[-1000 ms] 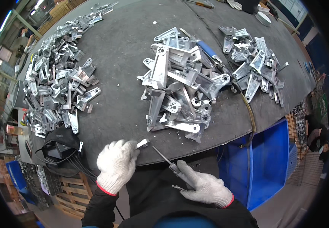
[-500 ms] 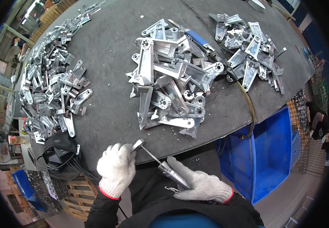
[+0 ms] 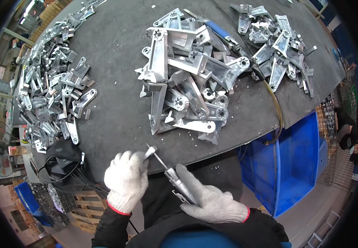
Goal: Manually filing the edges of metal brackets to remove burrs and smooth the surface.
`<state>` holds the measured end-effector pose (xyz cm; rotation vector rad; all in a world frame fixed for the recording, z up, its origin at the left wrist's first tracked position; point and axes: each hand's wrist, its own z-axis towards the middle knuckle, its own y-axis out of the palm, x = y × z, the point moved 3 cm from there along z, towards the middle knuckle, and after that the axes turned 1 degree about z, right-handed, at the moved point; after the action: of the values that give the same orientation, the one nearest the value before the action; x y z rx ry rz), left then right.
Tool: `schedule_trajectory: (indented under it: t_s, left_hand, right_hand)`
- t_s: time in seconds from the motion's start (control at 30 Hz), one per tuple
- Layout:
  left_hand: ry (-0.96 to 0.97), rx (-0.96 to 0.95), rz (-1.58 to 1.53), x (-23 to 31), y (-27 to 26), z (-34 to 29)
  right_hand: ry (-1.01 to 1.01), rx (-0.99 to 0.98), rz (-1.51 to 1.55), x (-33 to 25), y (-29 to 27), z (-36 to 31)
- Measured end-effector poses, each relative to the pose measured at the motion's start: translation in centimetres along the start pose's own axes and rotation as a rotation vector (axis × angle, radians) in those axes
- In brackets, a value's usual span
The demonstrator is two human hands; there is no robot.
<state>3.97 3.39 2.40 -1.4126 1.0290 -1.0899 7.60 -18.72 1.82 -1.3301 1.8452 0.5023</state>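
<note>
My left hand (image 3: 127, 177), in a white knit glove with a red cuff, is closed around a small metal casting (image 3: 151, 151). Only its pale end sticks out past the fingers; the glove hides the rest. In my right hand (image 3: 216, 203), gloved alike, lies a silver power file (image 3: 180, 184) with a thin rod and a wire clip at its side. Its rod runs up and left to the casting's end, and the tip shows just beyond it. Both hands are at the table's near edge.
A large heap of metal castings (image 3: 191, 82) covers the table's middle, with smaller heaps of castings (image 3: 55, 87) at left and castings (image 3: 280, 49) at right. A blue-handled air tool (image 3: 218, 31) with a yellowish hose lies between heaps. Blue bins (image 3: 297, 165) stand below, right.
The power file has turned steeper and shifted slightly left, and its rod tip now pokes past the casting's end. My left hand has stayed nearly in place. The whole view has shifted a little.
</note>
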Motion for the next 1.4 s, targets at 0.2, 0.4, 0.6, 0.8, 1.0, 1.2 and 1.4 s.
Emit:
schedule_trajectory:
  t_s: [0.2,0.4,0.6,0.8,1.0,1.2,1.4]
  left_hand:
    - [-0.016,0.049,0.014,-0.1,-0.2,-0.5]
    - [0.040,0.075,0.066,0.1,-0.1,-0.2]
    - [-0.586,0.236,-1.268,-2.3,-0.7,1.0]
    - [-0.374,-0.132,-0.591,-5.5,-3.3,-0.9]
    - [0.599,0.022,0.133,-4.2,-3.6,3.9]
    - [0.616,0.003,-0.282,-3.4,0.4,1.6]
    - [0.596,-0.009,-0.348,-3.5,0.2,1.6]
  right_hand:
    - [-0.141,-0.001,-0.372,-1.5,-2.1,0.3]
    - [-0.086,0.029,-0.481,-2.1,-1.5,-1.4]
    - [-0.320,0.111,-0.395,0.8,-1.8,-2.9]
    - [-0.020,0.140,-0.341,2.4,-1.8,-4.6]
    - [0.056,0.177,-0.430,4.1,-1.1,-3.3]
    - [0.016,-0.006,-0.401,2.9,-1.0,-3.7]
    - [0.023,-0.101,-0.530,2.4,-1.0,-2.7]
